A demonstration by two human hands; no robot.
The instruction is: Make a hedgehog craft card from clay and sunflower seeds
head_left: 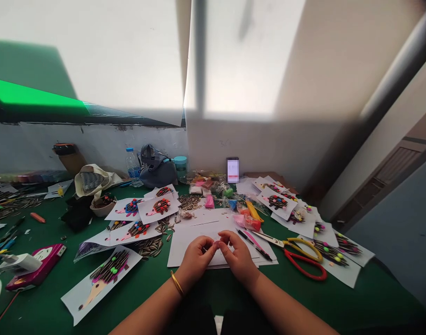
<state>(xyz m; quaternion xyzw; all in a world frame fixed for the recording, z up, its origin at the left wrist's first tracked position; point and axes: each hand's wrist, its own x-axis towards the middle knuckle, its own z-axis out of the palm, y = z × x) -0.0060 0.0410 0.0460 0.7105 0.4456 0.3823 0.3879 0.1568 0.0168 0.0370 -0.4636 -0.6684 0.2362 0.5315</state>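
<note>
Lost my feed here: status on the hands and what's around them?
Left hand and right hand pinch a tiny pink piece over white paper. Scissors lie right, apart.

Your hands meet over the paper sheets (199, 232) — scissors (296, 253) to their right, phone (233, 170) behind.

I see a green table (153, 284) strewn with white paper sheets (199, 232), hedgehog craft cards (101, 279), sunflower seeds (148, 246), red-and-yellow scissors (300, 256) and a water bottle (132, 166).
</note>
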